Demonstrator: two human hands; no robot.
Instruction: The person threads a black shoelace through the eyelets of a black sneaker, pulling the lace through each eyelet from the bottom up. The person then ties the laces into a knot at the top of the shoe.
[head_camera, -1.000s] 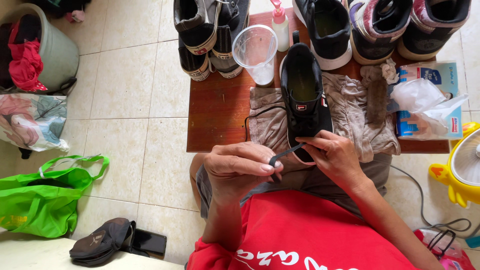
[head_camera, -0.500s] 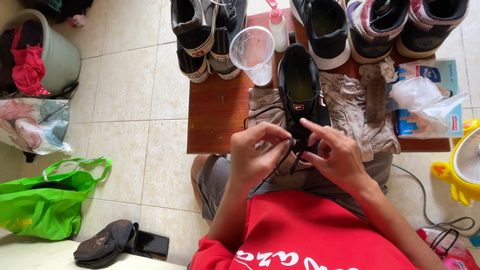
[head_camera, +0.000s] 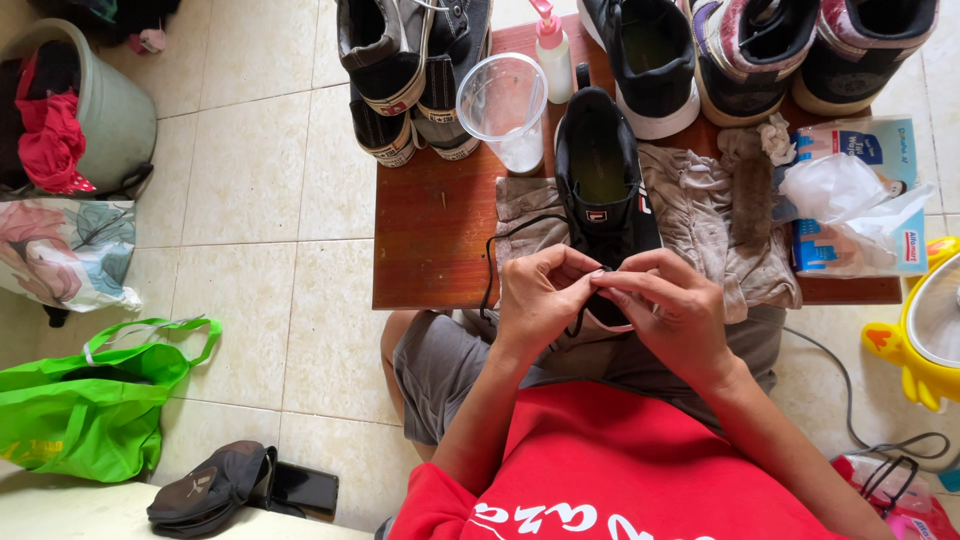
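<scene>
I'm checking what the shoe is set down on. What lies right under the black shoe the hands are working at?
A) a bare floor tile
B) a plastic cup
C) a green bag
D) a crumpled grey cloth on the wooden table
D: the black shoe rests on a crumpled grey cloth spread on the wooden table, with both hands at its lace.
</scene>
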